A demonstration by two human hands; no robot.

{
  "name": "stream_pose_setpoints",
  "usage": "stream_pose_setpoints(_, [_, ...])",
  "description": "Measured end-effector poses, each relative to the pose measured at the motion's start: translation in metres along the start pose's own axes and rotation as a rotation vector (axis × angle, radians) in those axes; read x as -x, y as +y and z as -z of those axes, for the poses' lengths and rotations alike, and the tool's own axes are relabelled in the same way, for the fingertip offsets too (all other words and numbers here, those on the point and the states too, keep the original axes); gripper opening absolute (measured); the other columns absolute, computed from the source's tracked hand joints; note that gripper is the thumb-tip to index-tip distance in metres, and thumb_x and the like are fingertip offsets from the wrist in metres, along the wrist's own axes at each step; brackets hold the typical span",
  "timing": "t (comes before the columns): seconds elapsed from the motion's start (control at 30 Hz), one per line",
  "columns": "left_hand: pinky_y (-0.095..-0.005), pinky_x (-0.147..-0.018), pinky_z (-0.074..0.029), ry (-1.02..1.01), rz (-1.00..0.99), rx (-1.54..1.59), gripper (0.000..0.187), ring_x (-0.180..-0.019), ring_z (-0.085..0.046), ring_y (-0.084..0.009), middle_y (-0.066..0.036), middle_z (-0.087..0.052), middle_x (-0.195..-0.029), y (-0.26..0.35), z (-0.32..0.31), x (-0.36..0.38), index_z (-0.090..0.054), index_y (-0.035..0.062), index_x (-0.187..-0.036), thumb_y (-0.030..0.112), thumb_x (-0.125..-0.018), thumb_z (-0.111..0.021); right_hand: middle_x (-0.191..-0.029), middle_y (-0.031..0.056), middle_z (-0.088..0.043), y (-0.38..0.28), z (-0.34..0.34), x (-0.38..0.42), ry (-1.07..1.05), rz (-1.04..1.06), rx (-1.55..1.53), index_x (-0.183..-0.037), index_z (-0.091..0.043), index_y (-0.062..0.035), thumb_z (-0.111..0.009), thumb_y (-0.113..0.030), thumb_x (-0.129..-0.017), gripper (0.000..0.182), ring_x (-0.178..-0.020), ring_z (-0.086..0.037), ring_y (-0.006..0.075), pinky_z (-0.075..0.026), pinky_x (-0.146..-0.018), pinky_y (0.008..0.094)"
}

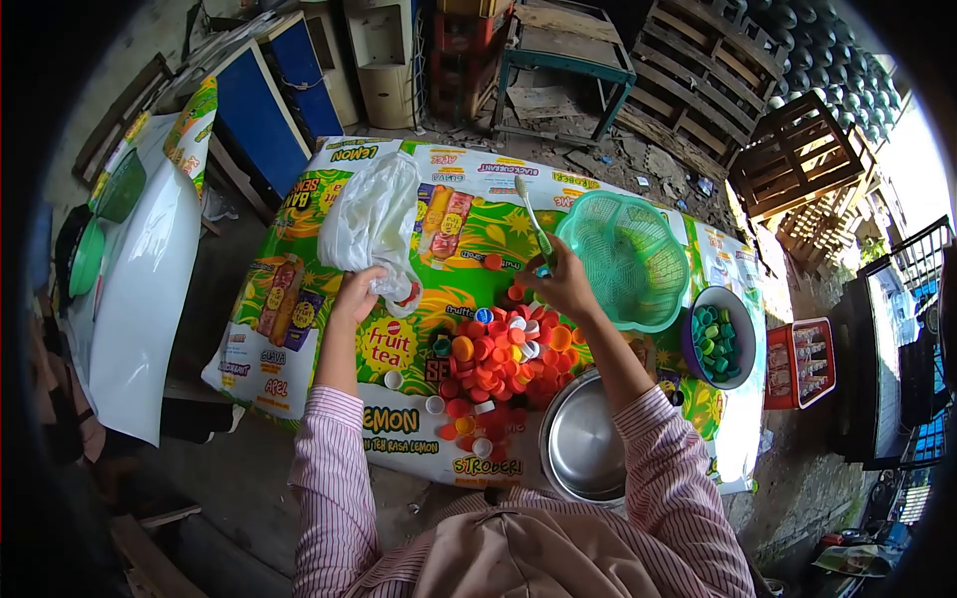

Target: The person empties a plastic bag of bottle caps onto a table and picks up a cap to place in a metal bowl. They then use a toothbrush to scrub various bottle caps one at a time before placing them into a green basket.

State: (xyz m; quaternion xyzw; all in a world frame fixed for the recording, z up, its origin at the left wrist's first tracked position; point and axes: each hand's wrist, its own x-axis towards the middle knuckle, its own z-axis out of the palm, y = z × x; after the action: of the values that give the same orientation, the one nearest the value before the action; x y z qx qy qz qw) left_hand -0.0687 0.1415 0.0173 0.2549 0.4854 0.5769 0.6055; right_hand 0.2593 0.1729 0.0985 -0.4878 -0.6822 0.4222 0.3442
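Two hands at frame centre: left hand (pixel 357 291) grips a white plastic bag (pixel 371 221), steadying it; right hand (pixel 563 284) pinches a green-handled tool (pixel 535 224) above the bottle caps (pixel 495 364).

the scene is seen through one head-worn fisheye camera, aimed forward and steeply down from close above the near edge of the printed table cover (pixel 399 448).
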Motion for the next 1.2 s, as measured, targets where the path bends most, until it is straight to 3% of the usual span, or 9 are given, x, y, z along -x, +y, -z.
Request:
stream_pose_setpoints(0.03, [-0.0386, -0.084, -0.047, -0.042, 0.017, 0.099, 0.043, -0.094, -0.057, -0.0264, -0.011, -0.056, -0.103, -0.003, -0.001, -0.001, -0.046, 0.0003, -0.114, -0.004, -0.072, -0.055, -0.074, 0.0071, -0.065, 0.004, -0.005, 0.001, 0.001, 0.015, 0.077, -0.105, -0.053, 0.0005, -0.073, -0.014, -0.064, 0.048, -0.068, -0.06, 0.0158, -0.047, -0.067, 0.0304])
stream_pose_setpoints(0.07, [-0.0396, -0.085, -0.047, -0.085, 0.034, 0.199, 0.042, -0.095, -0.057, -0.0276, -0.012, -0.057, -0.103, -0.005, -0.002, -0.002, -0.046, -0.0007, -0.113, -0.002, -0.073, -0.054, -0.078, 0.0069, -0.065, 0.01, -0.014, 0.002, -0.044, -0.013, 0.026, -0.092, -0.055, 0.0, -0.073, -0.016, -0.066, 0.036, -0.066, -0.059, 0.0138, -0.047, -0.063, 0.0284])
stream_pose_setpoints(0.27, [-0.0403, -0.088, -0.045, -0.166, 0.027, 0.386, 0.04, -0.099, -0.056, -0.028, -0.014, -0.056, -0.106, 0.002, -0.045, 0.017, -0.047, -0.0047, -0.113, 0.003, -0.074, -0.054, -0.077, 0.0075, -0.063, 0.01, -0.062, -0.001, -0.082, -0.252, -0.489, -0.083, -0.048, -0.0023, -0.071, -0.022, -0.072, 0.032, -0.06, -0.055, 0.0089, -0.046, -0.055, 0.0252])
stream_pose_setpoints(0.33, [-0.0394, -0.088, -0.046, -0.226, 0.027, 0.456, 0.038, -0.098, -0.056, -0.0245, -0.013, -0.055, -0.108, 0.003, -0.059, 0.027, -0.047, -0.0036, -0.112, 0.001, -0.075, -0.053, -0.079, 0.0086, -0.062, -0.006, -0.055, -0.005, -0.329, -0.392, -0.67, -0.077, -0.043, -0.0061, -0.066, -0.018, -0.076, 0.026, -0.06, -0.054, 0.0085, -0.047, -0.055, 0.0258])
stream_pose_setpoints(0.47, [-0.0342, -0.083, -0.046, -0.217, 0.116, 0.385, 0.032, -0.091, -0.057, -0.0211, -0.009, -0.058, -0.098, -0.016, -0.056, 0.027, -0.05, -0.0019, -0.106, 0.001, -0.074, -0.055, -0.072, 0.0068, -0.059, 0.018, -0.077, -0.009, -0.133, -0.439, -0.95, -0.074, -0.04, -0.0089, -0.058, -0.011, -0.08, 0.02, -0.041, -0.046, 0.0071, -0.036, -0.032, 0.0205])
stream_pose_setpoints(0.53, [-0.0323, -0.081, -0.046, -0.224, 0.137, 0.292, 0.031, -0.087, -0.056, -0.019, -0.007, -0.058, -0.093, -0.021, -0.064, 0.034, -0.052, -0.0003, -0.103, -0.001, -0.073, -0.057, -0.068, 0.0065, -0.056, 0.044, -0.067, -0.013, -0.234, -0.374, -0.931, -0.074, -0.04, -0.0084, -0.053, -0.011, -0.082, 0.015, -0.04, -0.047, 0.0097, -0.037, -0.031, 0.0205])
stream_pose_setpoints(0.63, [-0.0312, -0.081, -0.046, -0.236, 0.088, 0.009, 0.049, -0.092, -0.055, -0.0164, -0.005, -0.055, -0.103, -0.034, -0.068, 0.038, -0.045, 0.0043, -0.117, -0.004, -0.07, -0.06, -0.066, 0.007, -0.054, 0.043, -0.052, -0.008, -0.346, -0.36, -0.657, -0.077, -0.041, -0.0078, -0.044, -0.011, -0.084, 0.008, -0.051, -0.052, 0.0129, -0.046, -0.051, 0.0254])
stream_pose_setpoints(0.9, [-0.0346, -0.083, -0.047, -0.199, 0.082, -0.023, 0.046, -0.097, -0.054, -0.0177, -0.007, -0.053, -0.108, -0.045, -0.08, 0.035, -0.043, 0.002, -0.118, -0.002, -0.076, -0.061, -0.058, 0.0014, -0.046, 0.052, -0.047, -0.012, -0.318, -0.182, -0.611, -0.076, -0.041, -0.0072, -0.042, -0.012, -0.087, 0.012, -0.047, -0.045, 0.0112, -0.039, -0.043, 0.0264])
stream_pose_setpoints(1.2, [-0.0332, -0.079, -0.049, -0.15, 0.054, 0.034, 0.034, -0.093, -0.057, -0.0165, -0.007, -0.056, -0.104, -0.049, -0.082, 0.028, -0.048, 0.0004, -0.112, 0.003, -0.081, -0.059, -0.055, 0.0009, -0.043, 0.037, -0.042, -0.007, -0.401, -0.371, -0.477, -0.075, -0.045, -0.0053, -0.042, -0.016, -0.089, 0.017, -0.045, -0.04, 0.0115, -0.035, -0.042, 0.0265])
